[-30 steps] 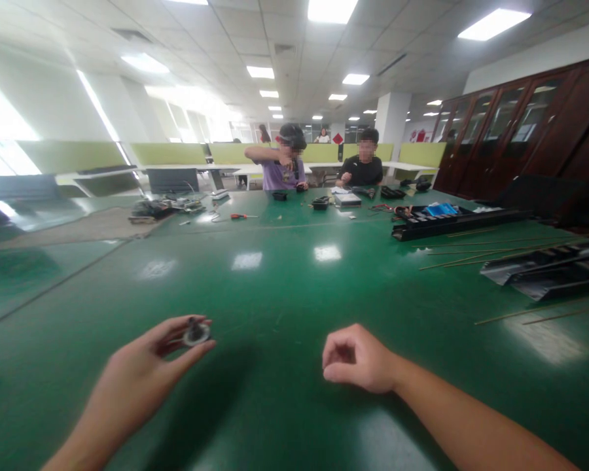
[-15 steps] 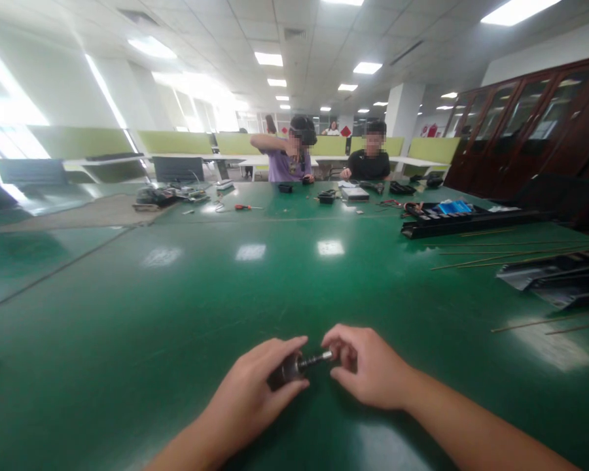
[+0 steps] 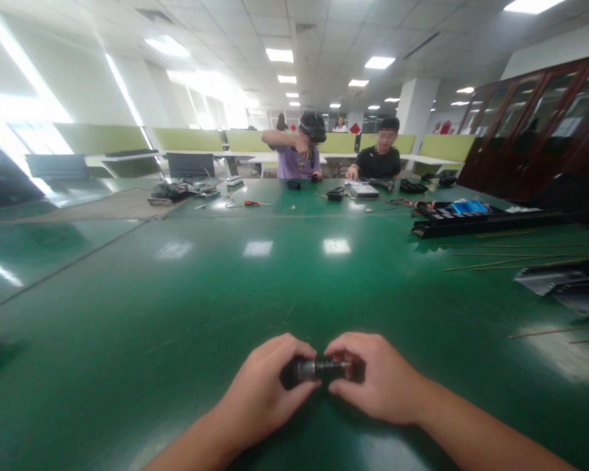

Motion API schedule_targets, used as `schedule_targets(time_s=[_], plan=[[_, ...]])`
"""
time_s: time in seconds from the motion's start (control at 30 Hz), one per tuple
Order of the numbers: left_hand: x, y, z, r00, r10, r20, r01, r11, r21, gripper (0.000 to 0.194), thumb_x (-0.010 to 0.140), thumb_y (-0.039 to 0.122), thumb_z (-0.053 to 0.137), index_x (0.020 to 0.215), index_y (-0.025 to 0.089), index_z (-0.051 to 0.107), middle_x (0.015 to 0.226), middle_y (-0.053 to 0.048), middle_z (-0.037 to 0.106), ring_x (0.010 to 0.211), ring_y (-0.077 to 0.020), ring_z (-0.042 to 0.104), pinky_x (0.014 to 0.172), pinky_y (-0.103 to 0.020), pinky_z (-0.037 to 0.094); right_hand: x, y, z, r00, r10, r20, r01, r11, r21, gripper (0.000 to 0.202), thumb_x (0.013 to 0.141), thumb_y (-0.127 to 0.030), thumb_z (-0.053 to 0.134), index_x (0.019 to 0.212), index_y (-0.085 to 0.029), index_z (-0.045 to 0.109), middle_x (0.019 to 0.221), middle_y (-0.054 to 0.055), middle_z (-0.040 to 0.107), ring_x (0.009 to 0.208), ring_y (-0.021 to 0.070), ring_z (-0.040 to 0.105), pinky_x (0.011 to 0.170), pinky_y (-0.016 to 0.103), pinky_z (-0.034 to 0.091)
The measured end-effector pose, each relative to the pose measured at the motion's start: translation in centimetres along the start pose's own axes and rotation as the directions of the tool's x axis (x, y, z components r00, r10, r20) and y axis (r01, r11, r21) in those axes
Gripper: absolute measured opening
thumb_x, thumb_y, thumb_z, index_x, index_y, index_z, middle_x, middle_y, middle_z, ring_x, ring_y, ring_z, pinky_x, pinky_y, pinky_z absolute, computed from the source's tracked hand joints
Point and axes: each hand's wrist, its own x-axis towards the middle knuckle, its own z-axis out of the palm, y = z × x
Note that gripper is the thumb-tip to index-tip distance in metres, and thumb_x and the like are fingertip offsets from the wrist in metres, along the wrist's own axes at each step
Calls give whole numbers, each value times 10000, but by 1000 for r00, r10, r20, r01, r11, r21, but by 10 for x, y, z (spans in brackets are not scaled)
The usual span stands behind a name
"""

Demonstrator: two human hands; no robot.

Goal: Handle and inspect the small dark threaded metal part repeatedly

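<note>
My left hand (image 3: 267,379) is wrapped around a dark cylindrical tool with a metal collar and a thin shaft (image 3: 307,369), held low over the green table. Its shaft points to the right. Opposite it, my right hand (image 3: 383,376) has curled fingers and a thumb standing apart, with the shaft's end reaching between them. Whether those fingers touch the shaft is not clear. Most of the tool's rear is hidden inside my left hand.
Thin rods (image 3: 500,265) and black metal channels (image 3: 564,284) lie at the right. Farther back are a black tray with blue parts (image 3: 468,207), an orange-handled screwdriver (image 3: 258,203) and a heap of electronic parts (image 3: 169,191). Two people sit at the far side.
My hands have come closer together. The shaft now points level to the right and reaches farther between my right fingers. The view has shifted slightly left.
</note>
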Motion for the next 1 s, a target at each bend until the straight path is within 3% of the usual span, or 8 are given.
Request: schedule_targets(time_s=[0.63,1.0], plan=[[2,3,3,996,88,20,-87,993,-82,217,850,191,702,1042,227,609,957,-13,675,872,-149,636,782,-260,495,-1,-7,1,995,-92,-34,92,996,-15,242,755,-101,686,968,-217,696,847,-12,689,731,140,618,675,233,455],[1,2,4,993,116,10,-115,989,-89,226,839,185,714,1036,222,610,959,-18,676,872,-148,639,777,-256,502,0,-10,0,991,-131,-16,129,990,-64,95,808,-160,699,892,-187,734,772,2,695,692,139,604,657,238,426]])
